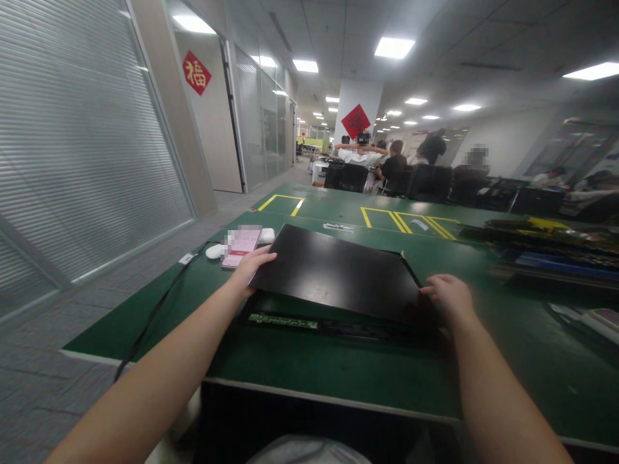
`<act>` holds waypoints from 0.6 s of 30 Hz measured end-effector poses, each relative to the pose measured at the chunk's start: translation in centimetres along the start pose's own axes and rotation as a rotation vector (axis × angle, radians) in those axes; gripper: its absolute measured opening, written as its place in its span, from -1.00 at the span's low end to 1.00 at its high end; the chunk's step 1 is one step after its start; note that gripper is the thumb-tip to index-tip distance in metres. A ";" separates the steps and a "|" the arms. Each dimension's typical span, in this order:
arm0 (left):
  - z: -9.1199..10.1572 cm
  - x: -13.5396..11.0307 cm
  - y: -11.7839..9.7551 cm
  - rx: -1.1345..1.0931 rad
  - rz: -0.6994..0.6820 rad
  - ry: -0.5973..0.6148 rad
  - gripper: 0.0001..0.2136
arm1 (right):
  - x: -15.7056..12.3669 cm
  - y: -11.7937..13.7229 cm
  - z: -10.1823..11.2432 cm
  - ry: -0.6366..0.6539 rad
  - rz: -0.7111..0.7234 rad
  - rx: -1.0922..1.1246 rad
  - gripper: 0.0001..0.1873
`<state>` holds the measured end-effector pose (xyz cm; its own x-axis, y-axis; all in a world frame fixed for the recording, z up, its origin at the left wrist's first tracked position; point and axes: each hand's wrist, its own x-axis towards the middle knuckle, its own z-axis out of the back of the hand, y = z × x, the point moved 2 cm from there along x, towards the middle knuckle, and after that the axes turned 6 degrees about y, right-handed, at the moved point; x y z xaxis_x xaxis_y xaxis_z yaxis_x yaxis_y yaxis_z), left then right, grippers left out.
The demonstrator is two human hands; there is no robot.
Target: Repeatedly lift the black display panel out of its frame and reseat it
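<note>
A thin, glossy black display panel [333, 267] is tilted above the green table, its left side higher than its right. My left hand [249, 269] grips the panel's left edge, thumb on top and the other fingers underneath. At the opposite edge, my right hand [449, 295] pinches the right side near the corner with bent fingers. Below the panel's near edge shows a green circuit board strip [283, 321] on a dark strip lying along the table. What lies directly under the panel is mostly hidden.
Left of the panel lie a phone [244, 243], a white mouse [213, 252] and a small white case [266, 236]. A black cable [159, 306] crosses the table's left edge. Dark panels are stacked at the right [541, 248]. Yellow tape outlines mark the far tabletop. People sit beyond.
</note>
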<state>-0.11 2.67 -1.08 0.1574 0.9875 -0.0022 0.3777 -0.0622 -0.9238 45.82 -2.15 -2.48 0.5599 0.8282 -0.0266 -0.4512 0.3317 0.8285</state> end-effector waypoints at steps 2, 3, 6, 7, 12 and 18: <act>0.2 0.1 0.2 0.010 0.008 0.010 -0.56 | 0.2 -0.2 0.0 -0.001 0.012 -0.014 -0.72; 0.2 0.2 0.2 0.015 0.015 0.016 -0.56 | 0.3 -0.3 -0.1 -0.002 0.016 -0.022 -0.71; 0.2 0.1 0.3 0.023 0.031 0.035 -0.56 | 0.6 -0.6 -0.1 -0.005 0.004 -0.048 -0.69; 0.2 0.1 0.3 0.025 0.035 0.037 -0.56 | 0.7 -0.7 -0.1 -0.005 -0.003 -0.059 -0.68; 0.2 0.0 0.3 0.033 0.052 0.022 -0.60 | 1.0 -0.9 -0.1 0.002 0.007 -0.139 -0.70; 0.3 0.1 0.4 0.038 0.068 0.017 -0.58 | 0.5 -0.1 0.0 -0.002 0.041 -0.255 -0.72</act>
<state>-0.21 2.83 -1.55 0.1973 0.9785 -0.0595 0.3302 -0.1235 -0.9358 46.11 -1.80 -2.58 0.5387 0.8425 0.0058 -0.6343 0.4010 0.6610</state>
